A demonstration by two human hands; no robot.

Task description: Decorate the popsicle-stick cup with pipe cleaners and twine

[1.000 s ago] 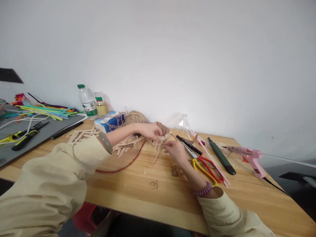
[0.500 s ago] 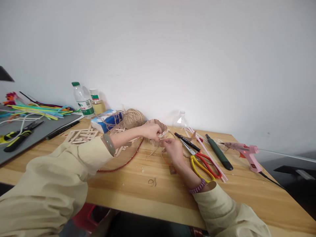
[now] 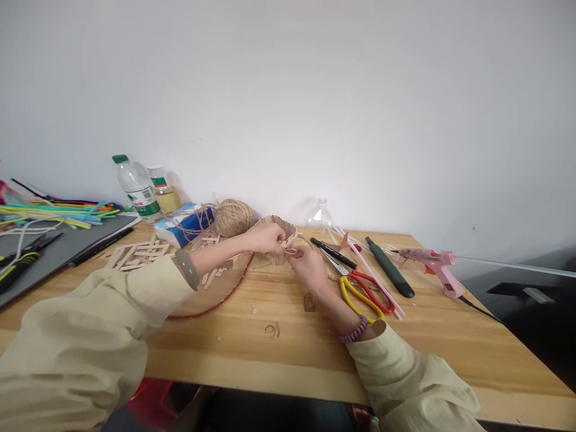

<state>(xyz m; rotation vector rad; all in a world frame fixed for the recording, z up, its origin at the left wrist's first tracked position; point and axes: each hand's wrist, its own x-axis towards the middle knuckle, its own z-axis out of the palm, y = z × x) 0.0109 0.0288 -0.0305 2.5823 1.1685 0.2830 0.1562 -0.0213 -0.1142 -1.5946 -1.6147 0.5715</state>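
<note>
A small tan basket-like piece with a scalloped rim (image 3: 288,229) sits on the table in front of me. My left hand (image 3: 269,237) is closed on its near rim, fingers curled over the edge. Close beside it, my right hand (image 3: 309,268) pinches a thin tan strand (image 3: 291,251) that looks like twine and lies against the rim. The fingertips of both hands nearly meet, and the exact grip is partly hidden. A ball of twine (image 3: 234,217) stands behind my left hand. A red cord (image 3: 225,298) curves across the wood below my left forearm.
Right of my hands lie scissors (image 3: 366,294), a black marker (image 3: 333,253), pink straws (image 3: 373,276), a green cutter (image 3: 389,270) and a pink glue gun (image 3: 434,264). Leftward are wooden strips (image 3: 139,253), a blue-white pack (image 3: 182,225), a plastic bottle (image 3: 138,189) and pliers (image 3: 22,261).
The view has turned slightly, so the table items appear further left. Both hands stay at the basket rim, and a small loop of the strand now shows at my right fingertips.
</note>
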